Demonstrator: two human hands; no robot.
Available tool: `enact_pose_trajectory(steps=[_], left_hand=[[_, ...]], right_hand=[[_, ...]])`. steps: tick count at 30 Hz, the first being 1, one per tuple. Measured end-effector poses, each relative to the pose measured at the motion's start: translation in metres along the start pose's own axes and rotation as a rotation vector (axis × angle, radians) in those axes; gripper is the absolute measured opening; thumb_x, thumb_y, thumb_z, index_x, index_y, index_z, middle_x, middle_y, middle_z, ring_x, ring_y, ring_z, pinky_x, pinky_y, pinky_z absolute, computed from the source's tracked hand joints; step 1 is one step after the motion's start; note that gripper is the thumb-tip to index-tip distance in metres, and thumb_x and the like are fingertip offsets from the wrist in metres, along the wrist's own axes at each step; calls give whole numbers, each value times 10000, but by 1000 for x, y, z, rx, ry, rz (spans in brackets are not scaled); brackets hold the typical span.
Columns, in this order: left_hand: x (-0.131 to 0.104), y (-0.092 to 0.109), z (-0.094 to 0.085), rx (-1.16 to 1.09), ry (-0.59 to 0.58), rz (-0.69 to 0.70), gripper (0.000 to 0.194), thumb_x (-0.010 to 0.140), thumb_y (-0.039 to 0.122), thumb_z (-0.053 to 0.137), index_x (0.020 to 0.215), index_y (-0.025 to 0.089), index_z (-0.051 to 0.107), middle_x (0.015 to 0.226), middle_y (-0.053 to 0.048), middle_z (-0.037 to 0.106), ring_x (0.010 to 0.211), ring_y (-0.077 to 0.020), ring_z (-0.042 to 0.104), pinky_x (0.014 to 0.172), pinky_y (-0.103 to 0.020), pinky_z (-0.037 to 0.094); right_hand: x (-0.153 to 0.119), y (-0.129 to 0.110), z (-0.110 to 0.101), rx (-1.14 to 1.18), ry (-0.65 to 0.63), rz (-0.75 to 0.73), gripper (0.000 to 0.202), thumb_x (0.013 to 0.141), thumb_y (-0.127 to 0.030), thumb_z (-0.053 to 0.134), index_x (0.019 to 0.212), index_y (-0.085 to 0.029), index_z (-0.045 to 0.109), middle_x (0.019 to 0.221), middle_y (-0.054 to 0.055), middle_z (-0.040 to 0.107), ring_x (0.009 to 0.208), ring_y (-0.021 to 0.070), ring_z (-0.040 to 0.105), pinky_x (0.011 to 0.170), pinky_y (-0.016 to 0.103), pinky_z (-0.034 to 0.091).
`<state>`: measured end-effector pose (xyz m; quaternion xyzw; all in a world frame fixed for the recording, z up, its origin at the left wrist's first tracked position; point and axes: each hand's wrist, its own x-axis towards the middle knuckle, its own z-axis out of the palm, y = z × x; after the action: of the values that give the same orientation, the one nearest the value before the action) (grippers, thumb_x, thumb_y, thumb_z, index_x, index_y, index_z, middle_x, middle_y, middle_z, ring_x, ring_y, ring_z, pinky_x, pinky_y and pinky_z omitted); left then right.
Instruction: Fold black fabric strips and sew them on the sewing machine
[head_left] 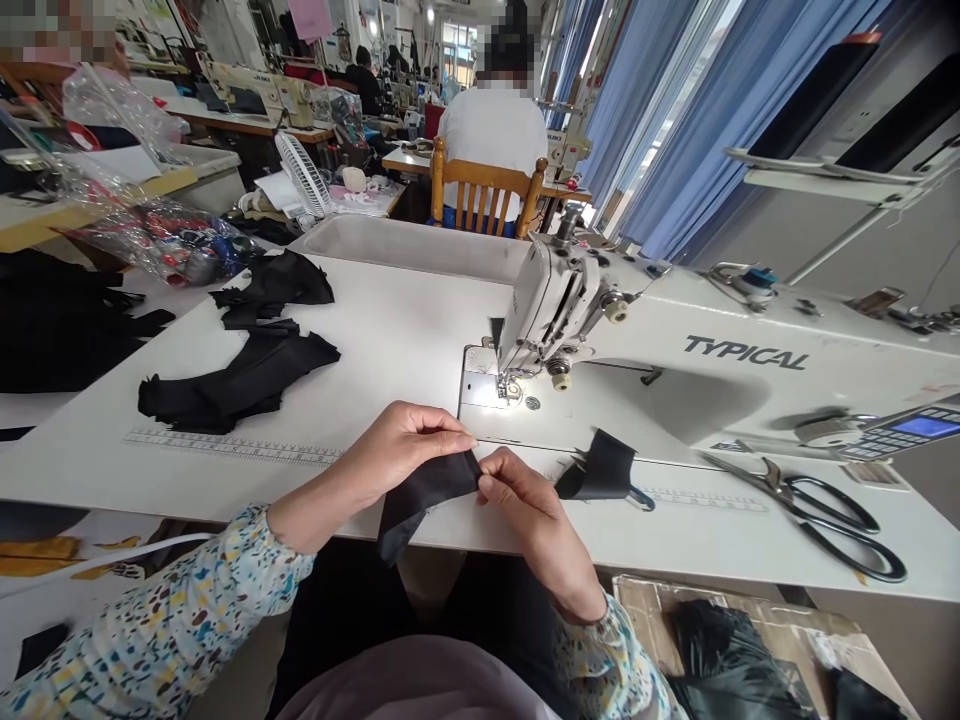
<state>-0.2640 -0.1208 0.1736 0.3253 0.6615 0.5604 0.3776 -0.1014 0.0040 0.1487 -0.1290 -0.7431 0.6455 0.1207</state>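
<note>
A folded piece of black fabric (431,490) hangs over the table's front edge, between my two hands. My left hand (409,440) pinches its upper edge from above. At the right corner of the same piece, my right hand (525,495) closes thumb and fingers on it. Just beyond them stands a white sewing machine (675,330), its needle area (510,388) lit, with no cloth from my hands under it. A small black fabric piece (600,468) lies right of my right hand, partly over a blue-handled tool (641,498).
Large scissors (814,505) rest at the table's right. Black fabric stacks (240,375) lie at left, near a printed ruler (232,445). A cardboard box (645,610) holding black pieces stands below right. Ahead, a person in white (491,130) sits on a wooden chair (487,185).
</note>
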Motion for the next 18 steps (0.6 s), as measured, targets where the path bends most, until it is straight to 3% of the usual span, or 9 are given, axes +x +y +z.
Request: enact_pose_trajectory(steps=[13,18], left_hand=[[7,9,-6,83,-45,14,264,850,431,754,900,180,814,896,-59,790,888,-232,703,794,-306,514],[18,14,-12,199,-126,55,216,864,391,736,905,198,824,930,-45,802,939,-231,714,845,-305,515]], right_hand=[[5,4,-3,109,9,21,165,958,-346,603,850,-221,600,821,-18,512,809,154,462,772,290,346],[8,7,-4,87,46,46,168,949,-358,618,851,-223,600,830,-19,493,800,154,426,751,291,326]])
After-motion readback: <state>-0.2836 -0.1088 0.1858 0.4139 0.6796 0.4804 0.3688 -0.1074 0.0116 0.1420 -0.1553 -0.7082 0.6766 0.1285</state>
